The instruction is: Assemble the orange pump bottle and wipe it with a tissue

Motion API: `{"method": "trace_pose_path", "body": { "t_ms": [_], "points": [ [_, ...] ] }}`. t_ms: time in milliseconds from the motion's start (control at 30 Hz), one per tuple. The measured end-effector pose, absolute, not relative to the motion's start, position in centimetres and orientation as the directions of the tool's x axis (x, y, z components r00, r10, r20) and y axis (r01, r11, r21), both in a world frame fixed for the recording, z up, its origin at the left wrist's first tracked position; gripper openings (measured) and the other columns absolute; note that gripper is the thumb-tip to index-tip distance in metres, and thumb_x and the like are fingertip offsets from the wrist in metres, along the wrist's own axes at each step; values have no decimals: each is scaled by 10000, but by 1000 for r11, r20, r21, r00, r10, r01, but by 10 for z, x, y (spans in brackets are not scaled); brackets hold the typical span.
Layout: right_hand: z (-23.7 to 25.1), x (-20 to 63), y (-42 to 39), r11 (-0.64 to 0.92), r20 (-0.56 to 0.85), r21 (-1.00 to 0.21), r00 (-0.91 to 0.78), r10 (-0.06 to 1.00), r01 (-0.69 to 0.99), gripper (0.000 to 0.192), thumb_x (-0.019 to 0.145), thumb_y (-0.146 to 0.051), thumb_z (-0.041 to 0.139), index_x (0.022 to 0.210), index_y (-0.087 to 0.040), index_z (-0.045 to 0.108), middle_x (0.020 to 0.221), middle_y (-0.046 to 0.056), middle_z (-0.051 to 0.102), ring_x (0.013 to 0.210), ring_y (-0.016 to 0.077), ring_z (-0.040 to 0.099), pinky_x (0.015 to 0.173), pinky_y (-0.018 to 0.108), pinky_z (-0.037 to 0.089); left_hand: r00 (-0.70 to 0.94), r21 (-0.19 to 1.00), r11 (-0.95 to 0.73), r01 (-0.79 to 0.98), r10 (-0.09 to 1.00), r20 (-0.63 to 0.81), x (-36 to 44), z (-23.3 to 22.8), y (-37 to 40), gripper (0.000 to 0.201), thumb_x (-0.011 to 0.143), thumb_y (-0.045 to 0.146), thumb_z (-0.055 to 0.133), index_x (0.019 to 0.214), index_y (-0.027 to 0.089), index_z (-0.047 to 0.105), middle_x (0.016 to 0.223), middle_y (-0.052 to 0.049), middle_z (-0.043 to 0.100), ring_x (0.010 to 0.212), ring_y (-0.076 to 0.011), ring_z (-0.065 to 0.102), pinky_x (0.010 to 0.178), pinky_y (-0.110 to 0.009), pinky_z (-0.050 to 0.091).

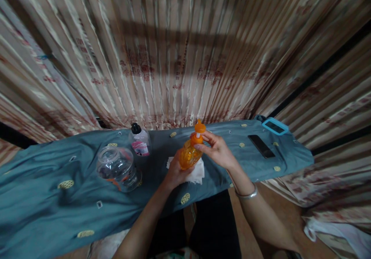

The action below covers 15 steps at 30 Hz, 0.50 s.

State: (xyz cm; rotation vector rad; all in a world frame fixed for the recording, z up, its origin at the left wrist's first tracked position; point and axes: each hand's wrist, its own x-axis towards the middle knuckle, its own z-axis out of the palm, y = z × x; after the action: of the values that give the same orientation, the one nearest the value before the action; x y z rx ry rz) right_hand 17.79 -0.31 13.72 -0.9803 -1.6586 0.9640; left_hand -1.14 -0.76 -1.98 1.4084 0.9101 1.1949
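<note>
My left hand (174, 172) grips the body of an orange bottle (189, 154) from below, holding it tilted above a white tissue (197, 172). Fingers of my right hand (216, 147) pinch the bottle's orange pump top (198, 132). A silver bangle (247, 193) sits on my right wrist. Both hands hover over a table covered by a blue-grey cloth (43, 197).
A clear glass jar (118, 168) stands left of my hands, with a small clear bottle with a black cap (139, 140) behind it. A black phone (261, 146) and a blue-framed device (275, 126) lie at the right. Striped curtains (179, 50) hang behind.
</note>
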Motion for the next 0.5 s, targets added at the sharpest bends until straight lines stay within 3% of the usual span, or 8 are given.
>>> {"method": "trace_pose_path", "body": {
  "t_ms": [167,267,500],
  "points": [
    [121,158,-15,331,357,-902,48,933,277,489,911,-615,946,1157,-232,769,1158,73,856,1134,289,808,1142,555,610,219,983,-131,-129,963,157,-9,-20,-8,825,768,524,1017,1445,247,636,1382,-126,812,1260,-369,790,1146,-543,635],
    [114,151,-19,302,349,-905,115,930,299,467,905,-564,954,1177,-243,751,1175,78,851,1137,299,802,1161,569,606,232,977,-109,-181,961,150,-8,-23,-8,846,764,547,1021,1453,259,625,1397,-123,810,1275,-369,796,1153,-550,639],
    [136,173,-17,353,330,-907,-134,934,229,677,892,-696,924,1436,-326,764,1516,91,810,1466,334,736,1288,513,566,210,973,-178,-149,955,207,-10,-23,-9,821,777,615,1011,1424,247,665,1375,-124,800,1269,-365,771,1125,-524,632]
  ]
}}
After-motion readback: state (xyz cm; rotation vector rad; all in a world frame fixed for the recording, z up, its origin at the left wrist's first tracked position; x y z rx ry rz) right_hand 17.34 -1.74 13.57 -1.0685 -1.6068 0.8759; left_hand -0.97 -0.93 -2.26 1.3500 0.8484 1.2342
